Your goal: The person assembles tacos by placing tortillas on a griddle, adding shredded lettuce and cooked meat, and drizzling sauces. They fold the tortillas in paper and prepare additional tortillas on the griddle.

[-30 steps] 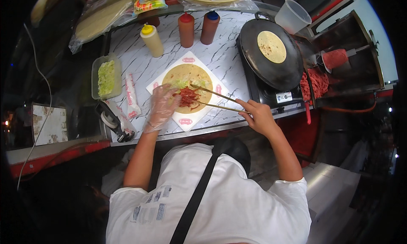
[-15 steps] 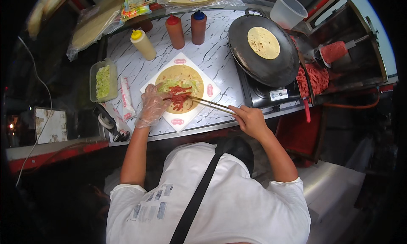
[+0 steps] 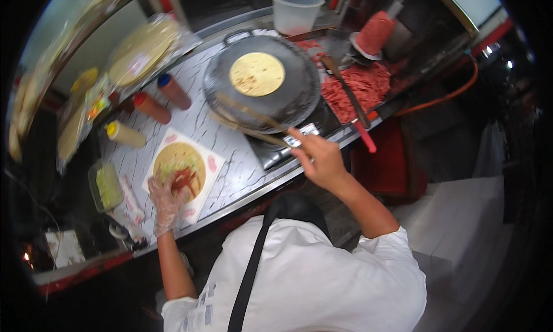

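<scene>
My left hand (image 3: pixel 166 202), in a clear plastic glove, rests at the lower left of a filled flatbread (image 3: pixel 197 158), its fingers apart and touching the filling. Shredded lettuce (image 3: pixel 168 169) and red meat strips (image 3: pixel 185 178) lie on that flatbread, partly behind the glove. Under it is a white square paper (image 3: pixel 212 185). My bare right hand (image 3: pixel 320 159) is closed round a pair of chopsticks (image 3: pixel 253 110), somewhat blurred, whose tips are over the near left part of a round black griddle (image 3: pixel 299 104). A second flatbread (image 3: pixel 257 74), browned in spots, lies on the griddle.
Three squeeze bottles, yellow-capped (image 3: pixel 128 135), red-capped (image 3: pixel 152 108) and blue-capped (image 3: pixel 174 92), stand left of the griddle. A lettuce tub (image 3: pixel 105 187) is at the left. Right of the griddle are a meat heap (image 3: pixel 360 90), a red-handled knife (image 3: pixel 364 137) and a meat cone (image 3: pixel 374 33).
The view has swung to the right. My right hand has carried the chopsticks from the meat on the flatbread to the griddle. My left hand stays at the filled flatbread.
</scene>
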Demonstrator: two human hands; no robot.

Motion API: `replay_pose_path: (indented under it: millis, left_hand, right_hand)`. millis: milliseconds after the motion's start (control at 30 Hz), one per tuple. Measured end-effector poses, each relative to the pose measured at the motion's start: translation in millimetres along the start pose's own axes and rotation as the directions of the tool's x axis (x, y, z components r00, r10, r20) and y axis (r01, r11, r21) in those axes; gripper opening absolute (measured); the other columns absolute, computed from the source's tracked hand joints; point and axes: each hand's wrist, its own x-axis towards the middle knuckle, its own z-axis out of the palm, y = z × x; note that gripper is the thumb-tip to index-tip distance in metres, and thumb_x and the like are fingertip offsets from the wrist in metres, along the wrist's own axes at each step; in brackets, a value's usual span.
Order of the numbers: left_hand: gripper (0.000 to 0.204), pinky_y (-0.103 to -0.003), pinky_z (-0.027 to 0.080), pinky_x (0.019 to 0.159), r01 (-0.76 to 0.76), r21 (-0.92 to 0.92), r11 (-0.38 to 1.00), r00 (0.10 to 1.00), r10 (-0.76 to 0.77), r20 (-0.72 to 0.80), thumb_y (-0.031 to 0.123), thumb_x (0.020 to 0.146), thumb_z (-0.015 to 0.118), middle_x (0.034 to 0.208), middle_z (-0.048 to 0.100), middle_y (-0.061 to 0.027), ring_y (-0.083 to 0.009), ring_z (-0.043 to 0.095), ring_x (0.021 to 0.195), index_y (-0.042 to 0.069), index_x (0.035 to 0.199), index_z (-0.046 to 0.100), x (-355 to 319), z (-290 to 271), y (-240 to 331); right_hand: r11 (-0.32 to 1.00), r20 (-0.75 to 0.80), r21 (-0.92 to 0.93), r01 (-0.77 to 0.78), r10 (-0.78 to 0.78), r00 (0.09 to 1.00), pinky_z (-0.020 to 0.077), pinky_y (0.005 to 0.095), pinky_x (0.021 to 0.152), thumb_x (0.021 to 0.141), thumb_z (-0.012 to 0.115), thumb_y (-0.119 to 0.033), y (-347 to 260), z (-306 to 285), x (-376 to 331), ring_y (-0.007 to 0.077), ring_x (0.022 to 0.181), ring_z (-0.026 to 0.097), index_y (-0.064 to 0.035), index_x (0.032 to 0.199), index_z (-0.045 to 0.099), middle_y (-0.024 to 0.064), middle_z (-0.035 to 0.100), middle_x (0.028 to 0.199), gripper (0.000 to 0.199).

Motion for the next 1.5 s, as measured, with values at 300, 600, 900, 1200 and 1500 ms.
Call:
replay_pose_path:
  millis: [300, 600, 900, 1200, 1500]
  left_hand:
    - [0.071, -0.055, 0.012, 0.123, 0.318, -0.054, 0.947, 0.948, -0.317, 0.022, 0.037, 0.087, 0.078, 0.166, 0.021, -0.0194, -0.0444, 0.007, 0.153, 0.015, 0.149, 0.051, -5, -17, 30]
    - [0.064, -0.058, 0.016, 0.122, 0.258, -0.077, 0.963, 0.962, -0.263, -0.069, 0.030, 0.084, 0.081, 0.164, 0.024, -0.0208, -0.0458, 0.015, 0.151, 0.013, 0.141, 0.058, -20, 3, 36]
    - [0.061, -0.054, 0.017, 0.123, 0.381, -0.155, 0.912, 0.914, -0.396, -0.084, 0.017, 0.086, 0.077, 0.164, 0.025, -0.0177, -0.0406, 0.016, 0.153, 0.018, 0.143, 0.056, -50, -22, 4]
    - [0.052, -0.051, 0.023, 0.123, 0.273, -0.169, 0.947, 0.941, -0.299, -0.160, 0.024, 0.088, 0.076, 0.160, 0.035, -0.0138, -0.0364, 0.026, 0.151, 0.020, 0.138, 0.061, -41, -22, -53]
    - [0.021, -0.051, 0.029, 0.116, 0.083, -0.118, 0.990, 0.981, -0.102, -0.165, 0.023, 0.082, 0.078, 0.148, 0.050, -0.0182, -0.0410, 0.037, 0.140, 0.015, 0.101, 0.080, -14, 19, -77]
  right_hand:
    - [0.796, -0.271, -0.309, -0.520, 0.451, 0.850, 0.0534, 0.0541, 0.076, 0.095, 0.062, -0.033, 191, -78, 72, 0.0436, 0.085, 0.070, -0.0057, 0.113, 0.069, 0.0246, 0.071, 0.087, 0.033]
    - [0.753, -0.134, -0.468, -0.463, 0.457, 0.879, 0.0550, 0.0565, 0.079, 0.094, 0.060, -0.030, 256, -20, 131, 0.0454, 0.087, 0.070, -0.0081, 0.117, 0.069, 0.0258, 0.071, 0.090, 0.033]
    - [0.799, -0.227, -0.428, -0.422, 0.358, 0.906, 0.0552, 0.0530, 0.077, 0.094, 0.062, -0.027, 239, -58, 124, 0.0412, 0.085, 0.070, -0.0131, 0.118, 0.072, 0.0230, 0.072, 0.092, 0.030]
    - [0.954, -0.236, -0.217, -0.205, 0.152, 0.960, 0.0545, 0.0353, 0.079, 0.098, 0.063, -0.015, 89, -91, 106, 0.0241, 0.087, 0.075, -0.0021, 0.125, 0.069, 0.0216, 0.074, 0.099, 0.031]
    - [0.962, 0.254, 0.151, -0.229, 0.186, 0.949, 0.0535, 0.0362, 0.073, 0.091, 0.067, -0.007, -62, 54, 9, 0.0297, 0.080, 0.071, -0.0013, 0.123, 0.069, 0.0205, 0.072, 0.093, 0.033]
